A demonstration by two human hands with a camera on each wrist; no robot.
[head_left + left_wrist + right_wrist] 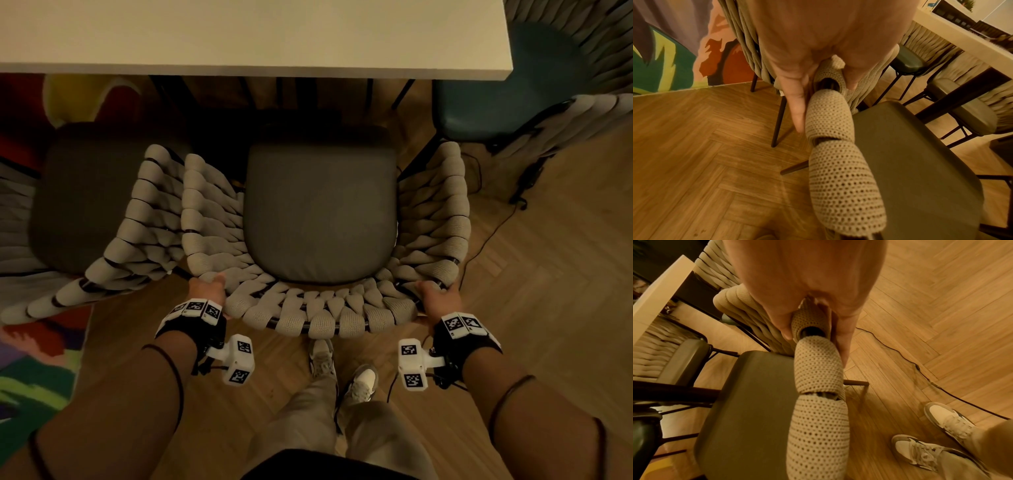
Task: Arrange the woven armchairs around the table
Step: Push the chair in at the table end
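**Armchair gripped at both rear corners, squared to the table**

Head view: woven armchair facing the white table, seat front near its edge, not tucked under; left hand and right hand well apart on the back rim, likely for even steering.

Left wrist: fingers wrapped round the rim, beside a neighbouring chair.

Right wrist: fingers clamped round the rim.

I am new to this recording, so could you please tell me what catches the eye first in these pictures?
The woven armchair in the middle stands out first, facing the white table, its grey seat just short of the table edge. The left hand and right hand grip the back rim at its two corners. A second woven armchair stands close on the left, its armrest nearly against the first.
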